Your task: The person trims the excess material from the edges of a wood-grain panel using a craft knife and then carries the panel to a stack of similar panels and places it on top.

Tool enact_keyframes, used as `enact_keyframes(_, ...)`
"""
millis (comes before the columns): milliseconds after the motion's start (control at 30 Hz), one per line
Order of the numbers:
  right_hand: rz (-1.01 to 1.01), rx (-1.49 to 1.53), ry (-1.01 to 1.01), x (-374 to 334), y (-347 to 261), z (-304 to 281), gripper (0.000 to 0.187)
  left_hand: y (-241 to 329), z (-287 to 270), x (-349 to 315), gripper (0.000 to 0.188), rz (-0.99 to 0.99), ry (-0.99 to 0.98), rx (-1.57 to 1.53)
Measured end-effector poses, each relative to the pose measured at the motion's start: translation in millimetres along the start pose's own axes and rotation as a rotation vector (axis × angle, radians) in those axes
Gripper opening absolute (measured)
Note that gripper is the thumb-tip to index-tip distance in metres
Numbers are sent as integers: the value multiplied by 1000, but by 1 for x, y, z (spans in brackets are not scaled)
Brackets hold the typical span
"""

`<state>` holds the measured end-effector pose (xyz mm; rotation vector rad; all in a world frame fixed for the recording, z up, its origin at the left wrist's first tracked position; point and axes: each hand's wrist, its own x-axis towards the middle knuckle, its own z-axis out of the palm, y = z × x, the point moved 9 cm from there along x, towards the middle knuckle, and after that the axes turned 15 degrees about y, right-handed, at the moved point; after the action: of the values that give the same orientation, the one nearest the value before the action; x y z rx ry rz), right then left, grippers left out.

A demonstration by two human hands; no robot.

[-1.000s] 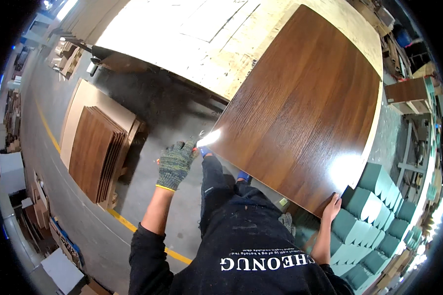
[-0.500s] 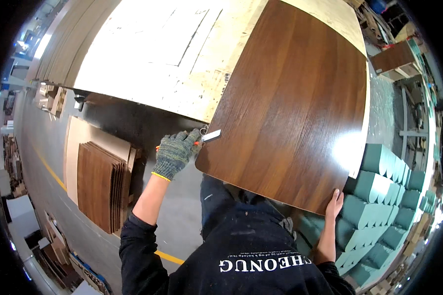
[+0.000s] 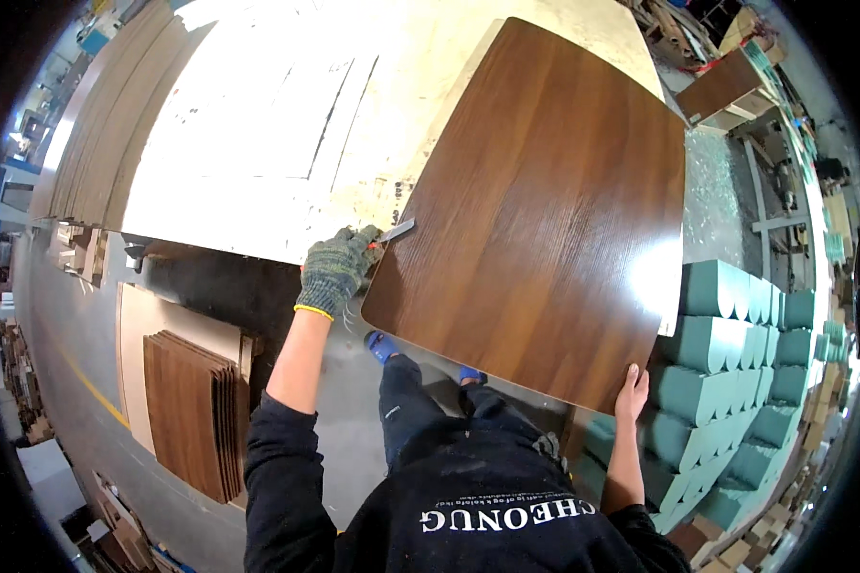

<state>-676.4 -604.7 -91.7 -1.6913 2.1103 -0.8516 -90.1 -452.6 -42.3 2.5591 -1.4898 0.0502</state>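
Observation:
A dark brown wood-grain board (image 3: pixel 535 210) with rounded corners lies on the pale worktable, its near end jutting past the table edge. My left hand (image 3: pixel 334 267), in a grey-green knitted glove, is closed around the orange handle of a knife (image 3: pixel 398 230). Its flat, pale blade lies across the board's left edge, near the near-left corner. A thin curled shaving (image 3: pixel 351 307) hangs below the glove. At the near-right corner, my bare right hand (image 3: pixel 633 392) grips the board's edge, thumb on top; the fingers underneath are mostly hidden.
The pale worktable (image 3: pixel 248 124) carries stacked boards (image 3: pixel 115 115) at far left. Below it, several brown panels (image 3: pixel 189 411) lean together. Green wrapped blocks (image 3: pixel 712 344) are piled close to my right arm. A brown-topped box (image 3: pixel 726 91) stands at far right.
My left hand and the knife have moved a little farther up the board's left edge. The right hand keeps its grip at the corner. The whole view has shifted slightly.

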Motion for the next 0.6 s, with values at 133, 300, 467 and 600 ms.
enact_keyframes(133,19,-26,-3,3,8,-5,52,13,6,-48,46,-157,155,-334)
enact_keyframes(300,-25,92,-59,2,8,1,52,-26,45,-100,44,-711,-28,-747)
enact_keyframes(467,18,283,-171,-34,15,3,44,-43,28,-136,34,-792,57,-862)
enact_keyframes(600,88,264,-296,-59,22,-11,45,-43,12,-229,29,-1076,28,-1014)
